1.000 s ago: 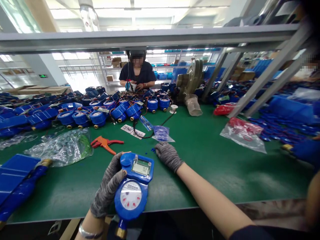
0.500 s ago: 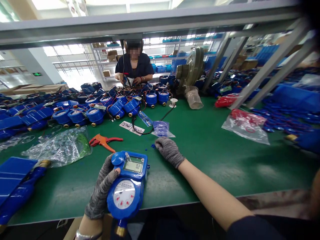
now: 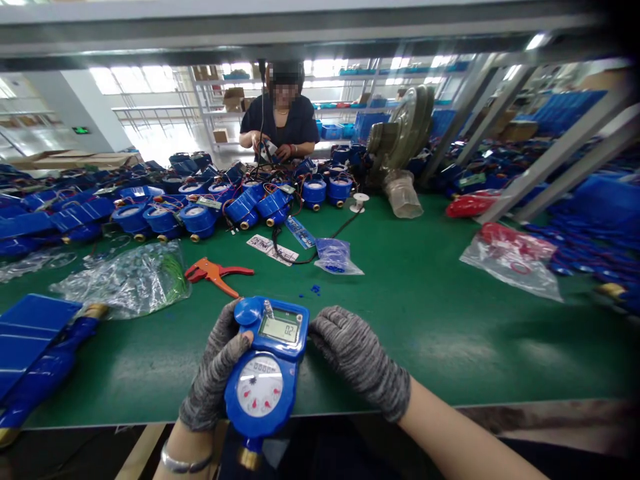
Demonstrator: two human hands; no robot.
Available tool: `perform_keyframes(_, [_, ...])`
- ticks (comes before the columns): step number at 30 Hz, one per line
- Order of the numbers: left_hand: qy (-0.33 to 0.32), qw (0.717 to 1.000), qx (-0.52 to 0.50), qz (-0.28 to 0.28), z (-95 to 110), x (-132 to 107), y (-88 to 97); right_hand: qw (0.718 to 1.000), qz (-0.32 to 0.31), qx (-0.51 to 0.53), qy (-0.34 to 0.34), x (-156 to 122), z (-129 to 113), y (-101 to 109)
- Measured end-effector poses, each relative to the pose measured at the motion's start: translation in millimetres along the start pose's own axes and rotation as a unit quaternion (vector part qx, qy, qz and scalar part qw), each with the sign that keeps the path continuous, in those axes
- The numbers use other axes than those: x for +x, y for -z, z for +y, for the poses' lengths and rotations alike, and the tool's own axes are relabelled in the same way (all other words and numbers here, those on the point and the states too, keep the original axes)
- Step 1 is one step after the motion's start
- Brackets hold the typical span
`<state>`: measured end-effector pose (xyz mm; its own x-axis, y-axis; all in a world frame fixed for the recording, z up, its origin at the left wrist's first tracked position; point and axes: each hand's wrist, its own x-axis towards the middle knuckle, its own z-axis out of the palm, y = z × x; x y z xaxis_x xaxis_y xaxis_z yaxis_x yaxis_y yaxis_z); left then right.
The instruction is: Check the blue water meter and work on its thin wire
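A blue water meter [image 3: 260, 407] with a small digital display and a round dial is gripped by my left hand [image 3: 213, 373], thumb on its front, at the table's near edge. Its brass threaded end points down toward me. My right hand [image 3: 357, 357], in a grey glove like the left, is at the meter's upper right side, fingers closed together; whatever they pinch is hidden. Small blue pieces [image 3: 315, 290] lie just beyond the meter, near a clear bag of blue parts [image 3: 334, 257]. Orange-handled wire strippers [image 3: 217, 273] rest to the left.
Several blue meters [image 3: 197, 220] with loose wires line the far side, where a co-worker [image 3: 280, 127] handles something. A bag of green wires [image 3: 133, 280] and another meter [image 3: 37, 360] lie left. A bag of red rings [image 3: 515, 260] and a metal frame [image 3: 555, 150] are right.
My right hand has come back from the small blue pieces near the bag to the meter's right side. The left hand still holds the meter; the view has shifted slightly.
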<state>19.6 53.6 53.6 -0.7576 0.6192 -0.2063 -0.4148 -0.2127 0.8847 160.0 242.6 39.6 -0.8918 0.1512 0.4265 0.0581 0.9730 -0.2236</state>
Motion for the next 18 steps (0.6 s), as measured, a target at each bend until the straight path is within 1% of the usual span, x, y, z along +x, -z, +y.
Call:
perform_keyframes(3, [-0.01,1.0,0.002,0.002,1,0,-1.3,0.997,0.02,-0.059,0.052,-1,-3,1])
perform_keyframes(5, [-0.011,1.0,0.006,-0.001,0,1,-0.3,0.991,0.048,-0.088,0.086,-7,-8,-1])
perform_keyframes(7, [-0.009,1.0,0.009,-0.006,-1,1,0.2,0.987,0.07,-0.111,0.094,-16,-14,-5])
perform_keyframes(9, [-0.014,1.0,0.013,-0.002,-3,0,-0.6,0.99,0.067,-0.111,0.061,-24,-19,-6])
perform_keyframes(10, [-0.02,1.0,0.017,-0.001,-3,0,-1.3,0.994,0.057,-0.091,0.037,-27,-19,-5])
perform_keyframes(12, [-0.03,0.999,0.026,0.001,-5,-1,-2.3,1.0,0.016,0.001,-0.023,-29,-16,-1])
perform_keyframes(13, [-0.029,0.999,0.029,-0.001,-5,-1,-2.2,0.995,-0.007,0.071,-0.062,-27,-12,1])
perform_keyframes(14, [-0.025,0.999,0.03,-0.005,-5,-1,-1.6,0.981,-0.033,0.157,-0.112,-24,-7,3])
perform_keyframes(15, [-0.018,0.999,0.03,-0.009,-6,0,-0.5,0.95,-0.067,0.256,-0.169,-19,-1,4])
perform_keyframes(16, [-0.012,0.999,0.03,-0.011,-6,0,0.9,0.901,-0.103,0.357,-0.225,-14,4,4])
perform_keyframes(17, [-0.009,0.999,0.03,-0.013,-7,0,2.5,0.841,-0.136,0.448,-0.271,-9,10,3])
perform_keyframes(18, [-0.011,0.999,0.033,-0.014,-7,0,4.0,0.784,-0.165,0.518,-0.299,-4,14,1])
